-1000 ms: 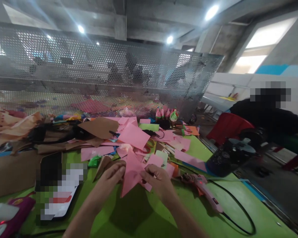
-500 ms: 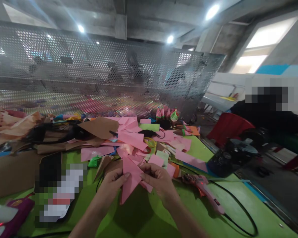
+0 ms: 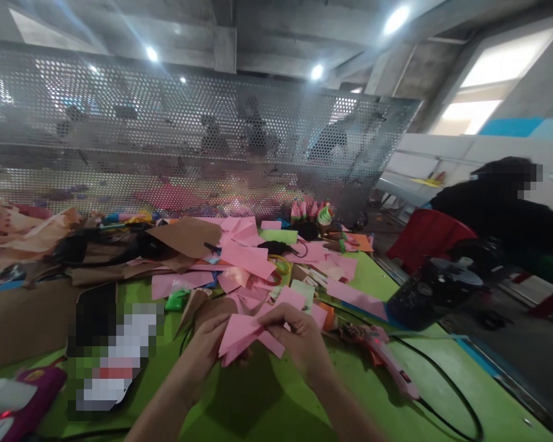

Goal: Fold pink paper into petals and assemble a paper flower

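A folded piece of pink paper is held up between my two hands, above the near part of the green table. My left hand grips its left side, with some fingers hidden behind the sheet. At its right edge, the thumb and fingers of my right hand pinch the paper. Layers of the fold show at its lower left corner. Just beyond my hands lies a heap of loose pink sheets. To the right, a pink glue gun with a small red light rests on the table.
Brown paper and a green packet lie beyond my left hand. Small paper ice-cream cones stand at the back before a perforated metal screen. A dark container stands at the right edge; a person sits beyond.
The pink paper's long lower point has been folded up, so the piece is now shorter and wider. My left fingers have moved behind it; my right hand still pinches its right side.
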Demonstrator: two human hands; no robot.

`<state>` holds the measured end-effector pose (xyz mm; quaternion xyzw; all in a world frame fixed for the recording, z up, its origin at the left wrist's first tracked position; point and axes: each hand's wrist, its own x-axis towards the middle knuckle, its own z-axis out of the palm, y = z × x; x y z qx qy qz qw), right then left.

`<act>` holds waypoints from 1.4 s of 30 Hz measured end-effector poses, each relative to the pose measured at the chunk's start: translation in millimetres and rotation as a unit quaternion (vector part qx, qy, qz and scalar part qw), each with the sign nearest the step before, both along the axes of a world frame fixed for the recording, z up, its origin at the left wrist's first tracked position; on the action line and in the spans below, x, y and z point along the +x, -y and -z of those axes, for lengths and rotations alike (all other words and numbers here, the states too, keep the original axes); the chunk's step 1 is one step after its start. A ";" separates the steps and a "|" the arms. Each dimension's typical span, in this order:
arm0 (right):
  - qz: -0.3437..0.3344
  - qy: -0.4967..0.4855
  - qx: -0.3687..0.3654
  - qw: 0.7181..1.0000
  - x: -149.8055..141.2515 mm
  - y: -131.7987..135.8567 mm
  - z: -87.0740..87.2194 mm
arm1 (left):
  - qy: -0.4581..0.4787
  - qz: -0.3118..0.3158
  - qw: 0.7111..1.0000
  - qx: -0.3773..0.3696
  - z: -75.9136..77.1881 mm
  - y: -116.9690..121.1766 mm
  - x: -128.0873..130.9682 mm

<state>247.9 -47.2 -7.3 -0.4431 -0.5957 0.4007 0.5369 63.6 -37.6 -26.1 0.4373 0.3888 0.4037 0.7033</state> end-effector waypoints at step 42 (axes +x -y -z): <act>0.044 0.024 -0.059 0.997 -2.0 3.1 -1.3 | 0.035 0.020 0.999 -0.023 4.4 -1.5 8.3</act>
